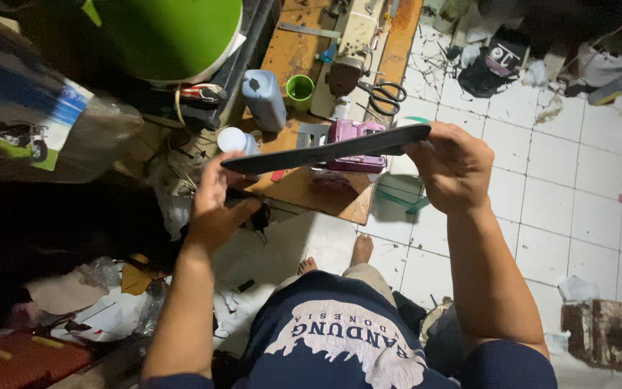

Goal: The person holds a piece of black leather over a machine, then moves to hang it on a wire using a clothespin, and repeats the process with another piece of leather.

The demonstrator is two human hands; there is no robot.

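hands, left and right, hold black strip by its ends.

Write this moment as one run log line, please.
left hand: holds end of long flat black strip | right hand: holds other end | below: wooden bench

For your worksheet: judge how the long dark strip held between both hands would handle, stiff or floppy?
The dark strip spans from the left hand to the right hand without sagging, so probably fairly stiff. It looks thin and flat, so likely light and unlikely to roll.

Bright tiled floor right, dark shadowed left (details lost), edges slightly warped
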